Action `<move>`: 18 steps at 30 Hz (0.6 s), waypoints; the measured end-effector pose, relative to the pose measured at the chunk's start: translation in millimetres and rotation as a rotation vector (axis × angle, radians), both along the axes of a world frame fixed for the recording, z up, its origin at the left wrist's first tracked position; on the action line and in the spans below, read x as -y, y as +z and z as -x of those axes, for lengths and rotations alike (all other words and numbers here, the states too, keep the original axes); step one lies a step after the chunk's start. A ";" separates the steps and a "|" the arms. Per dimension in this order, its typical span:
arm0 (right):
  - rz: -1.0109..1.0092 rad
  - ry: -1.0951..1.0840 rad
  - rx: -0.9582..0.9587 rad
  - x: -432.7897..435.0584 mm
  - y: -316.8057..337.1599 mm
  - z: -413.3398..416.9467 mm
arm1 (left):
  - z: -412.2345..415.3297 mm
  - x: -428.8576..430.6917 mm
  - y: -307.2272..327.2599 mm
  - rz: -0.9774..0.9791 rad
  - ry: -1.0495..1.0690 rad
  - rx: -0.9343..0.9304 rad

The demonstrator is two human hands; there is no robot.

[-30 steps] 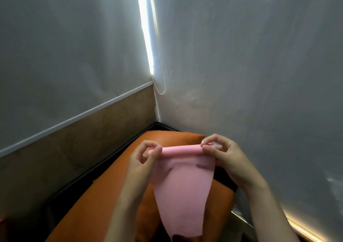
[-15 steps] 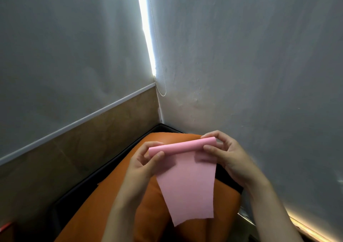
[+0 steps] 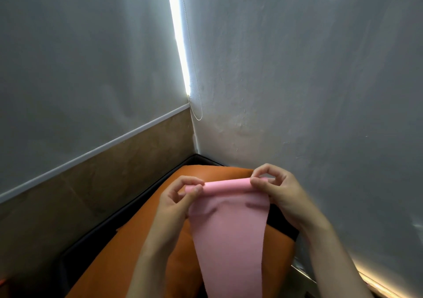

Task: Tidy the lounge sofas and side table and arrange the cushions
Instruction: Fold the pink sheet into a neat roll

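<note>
A pink cloth [image 3: 229,229] hangs in front of me, folded over along its top edge. My left hand [image 3: 178,197] pinches the top left corner between thumb and fingers. My right hand [image 3: 274,190] pinches the top right corner the same way. The cloth's lower end runs out of the bottom of the view. Under it lies an orange leather sofa cushion [image 3: 137,252], pushed into the room's corner.
A black sofa frame [image 3: 96,236] edges the cushion on the left and far side. Grey walls meet in the corner, with a brown panel [image 3: 103,174] low on the left. A blind's bead chain [image 3: 194,105] hangs beside a bright window gap [image 3: 178,36].
Both hands have kept their pinch on the cloth's top edge. The cloth, which was hanging shorter half a second ago, now hangs longer, past the bottom of the view.
</note>
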State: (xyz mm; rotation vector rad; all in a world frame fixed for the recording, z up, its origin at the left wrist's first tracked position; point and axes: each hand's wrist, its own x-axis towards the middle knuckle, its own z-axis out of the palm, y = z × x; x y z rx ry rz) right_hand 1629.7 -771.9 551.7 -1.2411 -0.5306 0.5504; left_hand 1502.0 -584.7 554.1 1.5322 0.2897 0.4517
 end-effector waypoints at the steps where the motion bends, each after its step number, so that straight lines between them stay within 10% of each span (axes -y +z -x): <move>1: 0.003 0.001 0.001 0.6 1.0 0.3 | -0.4 -0.4 0.1 0.002 0.000 -0.003; 18: -0.050 0.039 -0.017 14.6 4.5 5.0 | -1.3 9.5 6.1 0.077 -0.120 0.043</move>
